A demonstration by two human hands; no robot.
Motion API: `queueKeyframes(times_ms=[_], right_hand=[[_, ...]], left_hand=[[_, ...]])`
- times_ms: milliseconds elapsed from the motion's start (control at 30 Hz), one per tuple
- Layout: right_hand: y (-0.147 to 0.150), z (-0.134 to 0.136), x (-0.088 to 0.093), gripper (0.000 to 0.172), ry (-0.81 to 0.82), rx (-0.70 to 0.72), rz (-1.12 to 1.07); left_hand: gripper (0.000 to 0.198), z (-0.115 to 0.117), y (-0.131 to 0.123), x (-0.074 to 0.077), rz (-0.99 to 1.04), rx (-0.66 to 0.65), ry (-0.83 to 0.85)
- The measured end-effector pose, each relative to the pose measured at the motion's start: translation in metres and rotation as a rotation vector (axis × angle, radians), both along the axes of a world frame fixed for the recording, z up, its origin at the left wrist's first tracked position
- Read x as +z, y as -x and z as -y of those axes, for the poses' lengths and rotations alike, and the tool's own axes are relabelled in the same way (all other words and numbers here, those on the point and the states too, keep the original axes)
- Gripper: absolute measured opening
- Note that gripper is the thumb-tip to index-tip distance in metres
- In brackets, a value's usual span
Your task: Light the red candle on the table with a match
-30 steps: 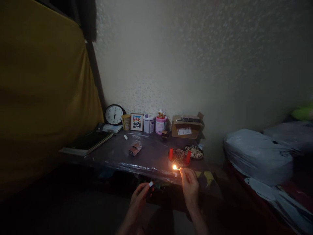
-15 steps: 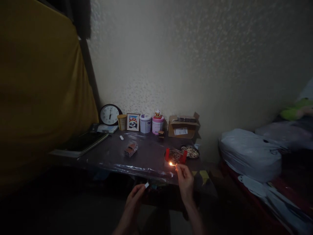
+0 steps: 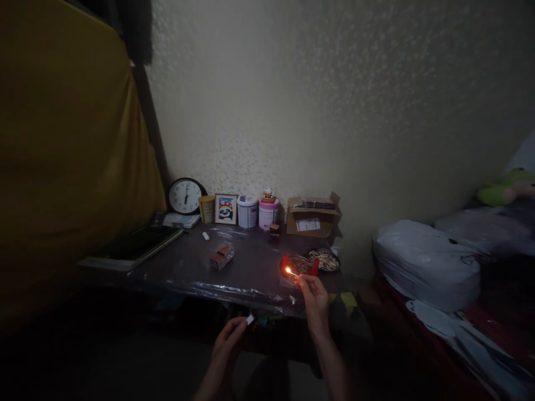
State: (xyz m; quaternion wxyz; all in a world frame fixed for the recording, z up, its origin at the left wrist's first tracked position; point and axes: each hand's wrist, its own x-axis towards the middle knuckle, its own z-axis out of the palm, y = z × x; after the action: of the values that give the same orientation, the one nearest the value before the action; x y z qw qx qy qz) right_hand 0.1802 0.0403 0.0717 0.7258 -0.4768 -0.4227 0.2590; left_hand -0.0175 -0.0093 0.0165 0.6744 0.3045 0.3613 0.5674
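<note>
My right hand (image 3: pixel 314 294) pinches a burning match (image 3: pixel 293 273) between thumb and fingertips. Its flame is over the front of a round dish (image 3: pixel 281 274) with red upright pieces at its sides and small dark bits inside. Behind that dish, to the right, a second dark dish (image 3: pixel 337 262) holds a heap of pale matchsticks (image 3: pixel 324 258). Lower and to the left, before the table's front edge, my left hand (image 3: pixel 228 340) is closed on a small matchbox (image 3: pixel 249 319), of which just a white end shows.
On the plastic-covered table (image 3: pixel 251 256) lie a wrapped pack of small boxes (image 3: pixel 221 255) and a small white piece (image 3: pixel 205 236). A clock (image 3: pixel 185 196), a picture frame (image 3: pixel 226 209), tins (image 3: pixel 247 212) and an opened carton (image 3: pixel 310 224) line the wall. White bags (image 3: pixel 426 262) are piled at right.
My right hand has brought the burning match slightly left and up, over the dish with the red pieces. The flame looks smaller and more orange. My left hand has hardly moved.
</note>
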Motion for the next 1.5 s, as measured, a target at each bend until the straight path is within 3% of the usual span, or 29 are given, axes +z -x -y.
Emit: queueKeyframes(times_ms=[267,567,1000,1500], right_hand=[[-0.004,-0.017,0.001,0.021,-0.014,-0.018,0.008],[-0.005,-0.043,0.008,0.027,-0.038,-0.13,0.046],[-0.001,-0.062,0.005,0.028,-0.016,-0.13,0.064],[0.003,-0.068,0.004,0.029,0.024,-0.129,0.06]], left_hand=[[0.025,-0.004,-0.002,-0.004,-0.004,0.034,0.041],[0.023,0.003,-0.004,0.01,0.001,0.038,0.04],[0.03,-0.012,-0.003,-0.012,-0.023,0.069,0.089],[0.033,-0.017,-0.005,-0.021,0.011,0.097,0.113]])
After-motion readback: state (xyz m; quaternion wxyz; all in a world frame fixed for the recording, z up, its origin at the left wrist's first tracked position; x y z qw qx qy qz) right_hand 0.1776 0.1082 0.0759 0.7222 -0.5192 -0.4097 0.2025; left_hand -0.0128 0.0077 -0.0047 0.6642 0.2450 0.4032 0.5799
